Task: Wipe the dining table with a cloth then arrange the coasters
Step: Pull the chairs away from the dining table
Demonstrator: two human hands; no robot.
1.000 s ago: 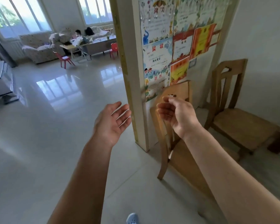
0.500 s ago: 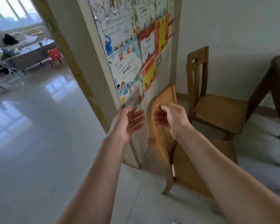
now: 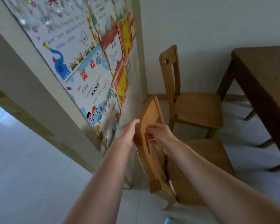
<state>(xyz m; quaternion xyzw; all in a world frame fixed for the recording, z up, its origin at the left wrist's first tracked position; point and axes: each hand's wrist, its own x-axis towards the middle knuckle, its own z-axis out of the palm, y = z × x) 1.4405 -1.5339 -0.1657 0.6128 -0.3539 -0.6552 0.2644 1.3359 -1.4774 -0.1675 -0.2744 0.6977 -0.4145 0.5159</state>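
Both hands have reached the near wooden chair (image 3: 150,113), left hand (image 3: 128,135) with a wide grip against its back, right hand (image 3: 160,135) curled so I cannot tell its grip, and the table (image 3: 265,75) stands off right, nearer that hand, no cloth showing.

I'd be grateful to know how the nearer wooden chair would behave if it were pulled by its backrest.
The nearer wooden chair looks like solid timber, so probably rigid and fairly heavy. Pulled high on the backrest, it may tilt onto its back legs. On the smooth floor it should slide easily.
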